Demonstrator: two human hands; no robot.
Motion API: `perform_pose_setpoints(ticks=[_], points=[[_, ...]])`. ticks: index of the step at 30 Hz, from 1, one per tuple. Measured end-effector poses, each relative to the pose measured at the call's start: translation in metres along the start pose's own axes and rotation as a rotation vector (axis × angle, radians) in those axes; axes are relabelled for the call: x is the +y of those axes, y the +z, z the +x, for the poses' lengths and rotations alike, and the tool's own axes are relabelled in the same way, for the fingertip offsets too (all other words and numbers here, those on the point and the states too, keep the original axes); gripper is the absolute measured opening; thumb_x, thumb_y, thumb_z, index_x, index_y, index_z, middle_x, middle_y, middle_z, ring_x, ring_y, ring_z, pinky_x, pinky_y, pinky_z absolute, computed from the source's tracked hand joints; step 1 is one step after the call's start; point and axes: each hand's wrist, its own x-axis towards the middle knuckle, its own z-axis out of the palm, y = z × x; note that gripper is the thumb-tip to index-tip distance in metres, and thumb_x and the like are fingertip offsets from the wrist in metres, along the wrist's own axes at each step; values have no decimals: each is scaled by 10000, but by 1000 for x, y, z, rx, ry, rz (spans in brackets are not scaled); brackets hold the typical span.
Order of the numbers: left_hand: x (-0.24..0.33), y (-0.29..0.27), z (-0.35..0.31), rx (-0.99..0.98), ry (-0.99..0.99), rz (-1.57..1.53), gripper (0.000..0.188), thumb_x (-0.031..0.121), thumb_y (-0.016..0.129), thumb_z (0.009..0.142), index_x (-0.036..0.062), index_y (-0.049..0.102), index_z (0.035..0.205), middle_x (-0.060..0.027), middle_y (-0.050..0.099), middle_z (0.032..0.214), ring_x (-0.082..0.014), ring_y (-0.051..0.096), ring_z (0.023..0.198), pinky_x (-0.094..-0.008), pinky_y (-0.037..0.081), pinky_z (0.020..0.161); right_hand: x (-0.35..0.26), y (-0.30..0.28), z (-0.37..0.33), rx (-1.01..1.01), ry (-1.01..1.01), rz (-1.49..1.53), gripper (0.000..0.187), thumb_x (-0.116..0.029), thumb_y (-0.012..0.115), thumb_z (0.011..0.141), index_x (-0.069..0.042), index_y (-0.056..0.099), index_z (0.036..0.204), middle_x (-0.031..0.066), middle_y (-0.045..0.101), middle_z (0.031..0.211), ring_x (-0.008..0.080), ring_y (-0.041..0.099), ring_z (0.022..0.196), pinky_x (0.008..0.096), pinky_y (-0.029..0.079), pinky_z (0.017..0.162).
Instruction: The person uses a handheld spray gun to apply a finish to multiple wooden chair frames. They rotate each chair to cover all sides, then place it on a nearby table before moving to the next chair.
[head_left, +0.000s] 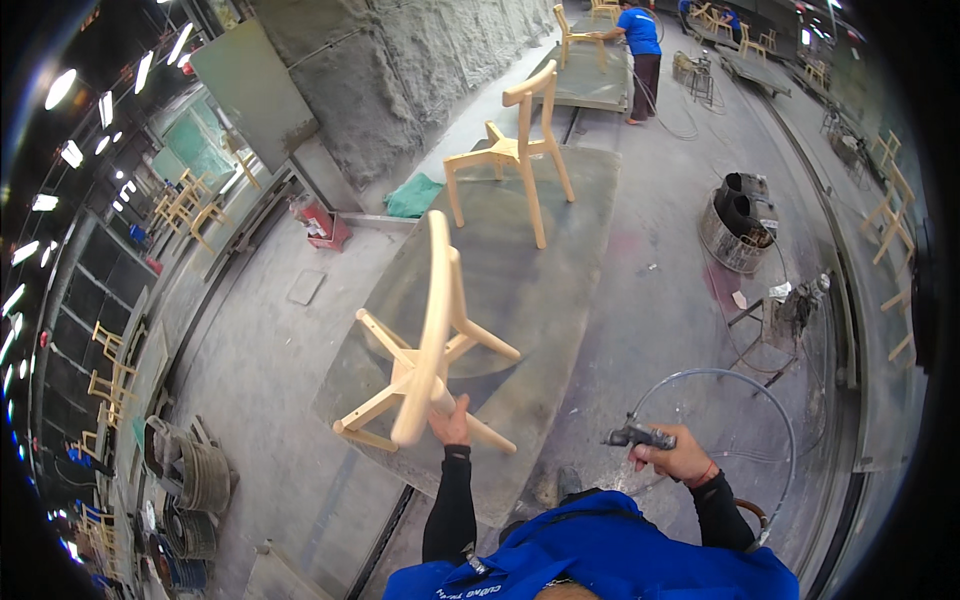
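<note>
A bare wooden chair frame [434, 320], without a seat panel, is tilted over the near end of a grey flat platform [545, 350]. My left hand [452, 424] is closed round one of its posts, below the curved backrest rail. In my right hand [680, 457] is a dark spray gun [640, 436], its nozzle pointing left toward the chair and apart from it. A clear hose [765, 385] loops up from the gun and round to the right. Whether any spray is coming out, I cannot tell.
A second chair frame [505, 150] stands upright farther along the platform. Beyond it, a person in a blue shirt [640, 35] works at another chair. On the right are a metal drum [735, 235] and a stained stand [790, 315]. A red container [322, 225] and green cloth [413, 196] lie left.
</note>
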Motion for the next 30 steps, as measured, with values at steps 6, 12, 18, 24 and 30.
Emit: perform_pose_setpoints(ticks=[6, 12, 18, 24, 30], points=[[50, -45, -76, -65, 91, -138, 346, -2, 857, 776, 78, 602, 996, -20, 615, 893, -153, 623, 826, -319, 522, 765, -27, -12, 9, 284, -99, 175, 413, -259, 713, 972, 0, 665, 1291, 67, 730, 879, 165, 737, 798, 229, 445, 490], [108, -115, -11, -45, -86, -495, 264, 10, 831, 830, 63, 632, 996, -14, 664, 876, -126, 647, 745, -291, 538, 684, -60, -21, 10, 330, -389, 155, 526, -332, 676, 1013, -28, 552, 1424, 70, 684, 939, 201, 734, 827, 227, 422, 447], [132, -136, 89, 166, 50, -382, 392, 191, 830, 906, 35, 560, 1142, -34, 656, 939, -120, 638, 742, -288, 527, 651, -104, 24, 29, 234, -656, 251, 588, -348, 650, 1040, -29, 465, 1497, 83, 638, 942, 151, 631, 719, 215, 370, 399], [110, -144, 137, 180, 109, -338, 429, 311, 810, 934, 25, 566, 1141, -26, 626, 960, -88, 585, 822, -268, 491, 723, -140, 92, 37, 212, -842, 180, 678, -380, 683, 1020, 32, 452, 1507, 102, 644, 965, 144, 629, 744, 211, 375, 428], [110, -145, 146, 155, 105, -296, 483, 325, 768, 965, -11, 552, 1237, -35, 626, 994, -102, 593, 855, -273, 499, 753, -165, 148, 31, 63, -838, 18, 756, -452, 760, 952, 71, 528, 1447, 142, 700, 947, 151, 650, 735, 231, 453, 543]])
